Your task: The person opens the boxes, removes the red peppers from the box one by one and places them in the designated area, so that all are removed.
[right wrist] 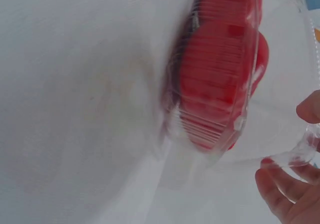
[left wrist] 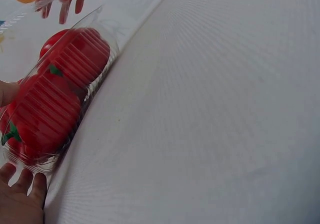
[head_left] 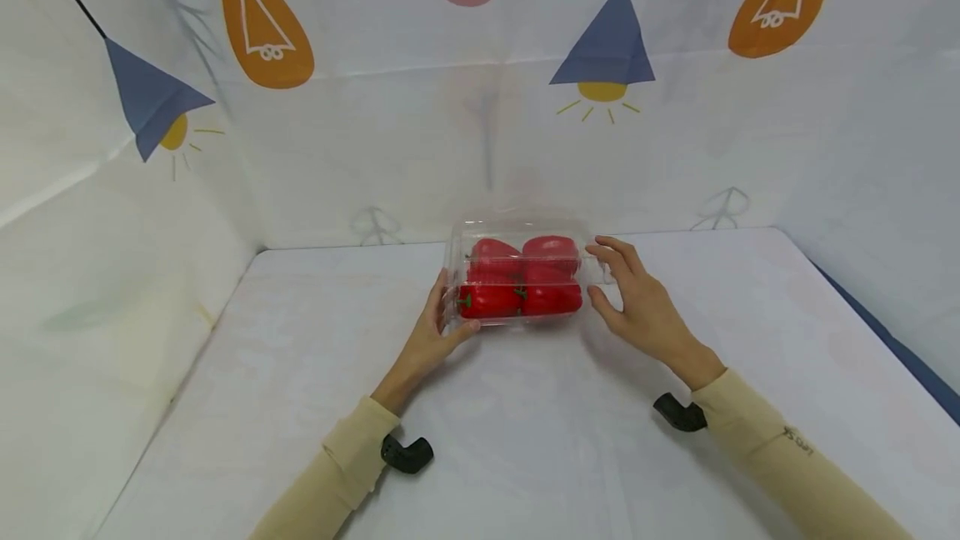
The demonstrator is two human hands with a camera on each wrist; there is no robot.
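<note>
A clear plastic clamshell box (head_left: 517, 322) holds several red bell peppers (head_left: 551, 297) with green stems. My left hand (head_left: 433, 340) grips the box's left end, thumb at the near side and fingers round the outer end. In the left wrist view, the left fingertips (left wrist: 22, 181) touch the ribbed end wall. My right hand (head_left: 641, 298) is at the box's right side, thumb and fingers curved about the edge of the clear lid (head_left: 525, 227). The right wrist view shows the lid raised from the peppers, with its corner between the right thumb (right wrist: 311, 107) and fingers.
The box stands near the back edge of a white-covered table (head_left: 510, 440). Behind it hangs a white cloth wall (head_left: 360, 148) printed with lamps and bulbs, with another white wall (head_left: 112, 273) at the left. Black curved pieces (head_left: 408, 455) project from both sleeves.
</note>
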